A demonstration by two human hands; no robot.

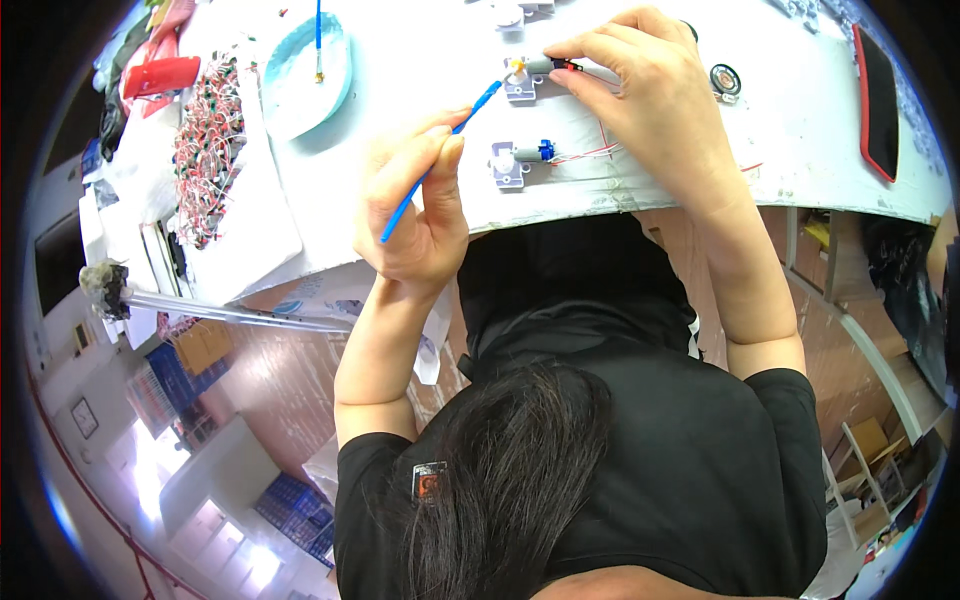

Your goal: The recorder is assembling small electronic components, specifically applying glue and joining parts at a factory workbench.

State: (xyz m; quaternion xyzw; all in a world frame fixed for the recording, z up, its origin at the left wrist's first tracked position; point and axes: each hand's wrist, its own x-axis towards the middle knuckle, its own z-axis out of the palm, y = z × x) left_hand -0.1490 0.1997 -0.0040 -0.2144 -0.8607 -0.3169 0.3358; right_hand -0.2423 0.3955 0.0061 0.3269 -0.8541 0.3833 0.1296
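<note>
My left hand [415,200] is closed around a thin blue stick [440,165], like a brush handle. Its upper end points at a small grey gearbox piece [520,92] with a yellowish part on top. A small motor [540,65] sits against that piece, and the thumb and fingers of my right hand [645,90] pinch its black end. Whether the stick touches the piece, I cannot tell. Nearer the table edge lies a similar gearbox piece [508,168] with a blue-ended motor [532,152] and thin red and white wires.
At the left stands a pale blue bowl [340,90] with a blue-handled brush [318,45] in it. Beyond it lies a heap of wired small parts [210,150]. A round black speaker [725,79] and a red-edged phone [877,105] lie to the right.
</note>
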